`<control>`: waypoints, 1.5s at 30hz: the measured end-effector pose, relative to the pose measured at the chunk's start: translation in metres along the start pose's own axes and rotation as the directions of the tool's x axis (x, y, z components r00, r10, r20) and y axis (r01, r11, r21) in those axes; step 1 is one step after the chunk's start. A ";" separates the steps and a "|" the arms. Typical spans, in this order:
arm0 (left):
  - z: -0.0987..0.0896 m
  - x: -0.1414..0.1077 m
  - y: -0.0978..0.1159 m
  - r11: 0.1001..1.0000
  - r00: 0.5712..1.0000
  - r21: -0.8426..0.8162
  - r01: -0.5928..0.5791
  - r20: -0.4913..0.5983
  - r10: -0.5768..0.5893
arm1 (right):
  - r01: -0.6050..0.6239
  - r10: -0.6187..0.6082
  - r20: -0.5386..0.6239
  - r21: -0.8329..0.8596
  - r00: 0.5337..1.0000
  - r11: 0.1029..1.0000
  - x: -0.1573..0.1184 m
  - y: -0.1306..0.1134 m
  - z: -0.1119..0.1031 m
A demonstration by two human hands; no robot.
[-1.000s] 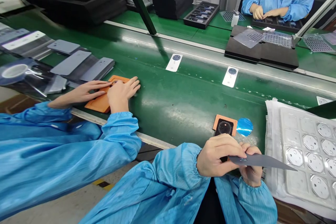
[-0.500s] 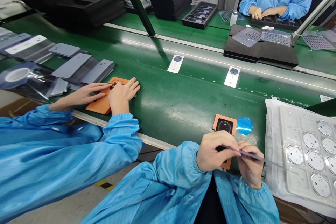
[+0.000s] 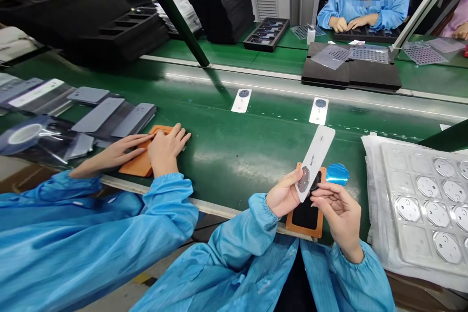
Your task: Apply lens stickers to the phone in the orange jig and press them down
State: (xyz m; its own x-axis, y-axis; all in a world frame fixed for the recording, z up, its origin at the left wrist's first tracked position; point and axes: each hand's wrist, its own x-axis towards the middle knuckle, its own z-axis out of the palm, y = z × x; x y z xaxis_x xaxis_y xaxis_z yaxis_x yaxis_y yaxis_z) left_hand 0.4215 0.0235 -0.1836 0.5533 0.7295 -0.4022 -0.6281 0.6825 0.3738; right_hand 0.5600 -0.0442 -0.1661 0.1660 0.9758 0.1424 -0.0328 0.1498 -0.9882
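My left hand [image 3: 285, 194] is closed on the lower end of a white phone back panel [image 3: 319, 148], held tilted up with its dark round camera area low on the face I see. Close to the panel's lower right edge, my right hand [image 3: 341, 213] has its fingers curled in a pinch; what is between the fingertips, if anything, is too small to make out. Under both hands lies an orange fixture [image 3: 291, 228] with a black inset, partly hidden by the panel and my fingers. A shiny blue film piece [image 3: 338, 174] lies beside it.
To the right, a clear plastic tray [image 3: 413, 248] holds several round white pieces. Two white panels [image 3: 241, 100] [image 3: 319, 110] lie farther back. At left, a co-worker's hands [image 3: 163, 151] rest on another orange fixture [image 3: 135, 168], near stacked grey panels [image 3: 98, 114]. A green post [image 3: 183, 27] rises behind.
The panel has turned from edge-on to showing its face, standing up more steeply in my left hand. My right hand has come off its far end to its lower edge. The view has shifted slightly.
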 end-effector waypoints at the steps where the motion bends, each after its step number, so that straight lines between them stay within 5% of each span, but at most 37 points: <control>1: 0.001 -0.001 -0.001 0.999 1.000 0.025 -0.028 -0.011 0.029 | -0.019 0.019 -0.011 -0.025 1.000 1.000 0.001 0.002 0.003; 7: -0.001 0.008 0.007 0.871 0.942 0.400 -0.286 -0.049 0.332 | -0.201 0.202 -0.058 0.020 0.978 0.979 0.033 0.024 0.007; 12: -0.027 0.051 0.040 0.656 0.876 0.671 -0.345 -0.021 0.482 | -0.079 0.108 -0.316 0.101 0.943 0.992 0.141 0.025 -0.025; 16: -0.050 0.080 0.049 0.599 0.859 0.727 -0.335 -0.026 0.512 | -0.254 0.200 -0.245 -0.214 0.949 0.943 0.204 0.037 -0.039; 22: -0.056 0.084 0.047 0.535 0.837 0.758 -0.373 0.027 0.546 | -0.327 0.190 -0.272 -0.672 0.944 0.664 0.253 0.068 -0.007; 27: -0.059 0.082 0.053 0.413 0.784 0.825 -0.385 0.056 0.618 | -0.458 0.244 -0.391 -0.802 0.888 0.382 0.305 0.051 0.022; 32: -0.061 0.083 0.060 0.342 0.766 0.869 -0.358 0.064 0.640 | -0.494 0.309 -0.426 -0.849 0.850 0.187 0.306 0.032 0.026; 36: -0.059 0.074 0.066 0.233 0.730 0.912 -0.336 0.096 0.677 | -0.299 0.302 -0.251 -0.946 0.920 0.126 0.296 0.007 0.016; 39: -0.054 0.064 0.077 -0.101 0.548 0.948 -0.302 0.260 0.795 | -0.017 0.244 0.011 -0.994 0.970 0.112 0.283 -0.021 0.013; 41: -0.048 0.060 0.085 -0.385 0.403 0.890 -0.246 0.455 0.794 | 0.199 0.208 0.217 -0.974 0.954 0.107 0.259 -0.039 0.013; 42: -0.043 0.058 0.088 -0.497 0.363 0.840 -0.218 0.543 0.758 | 0.292 0.202 0.310 -0.950 0.929 0.113 0.242 -0.047 0.012; 43: -0.038 0.056 0.090 -0.580 0.361 0.788 -0.208 0.613 0.703 | 0.393 0.195 0.408 -0.913 0.892 0.115 0.222 -0.054 0.011; 45: -0.026 0.051 0.088 -0.640 0.476 0.710 -0.294 0.690 0.546 | 0.592 0.153 0.596 -0.802 0.788 0.078 0.175 -0.067 0.004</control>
State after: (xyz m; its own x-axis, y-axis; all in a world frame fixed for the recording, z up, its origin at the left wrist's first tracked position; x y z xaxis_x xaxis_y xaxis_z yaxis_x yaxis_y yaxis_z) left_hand 0.3805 0.1194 -0.1933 0.2979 0.7512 0.5891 0.6275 -0.6191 0.4722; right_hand 0.5870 0.1177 -0.0746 -0.4619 0.8869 -0.0049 0.8863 0.4614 -0.0384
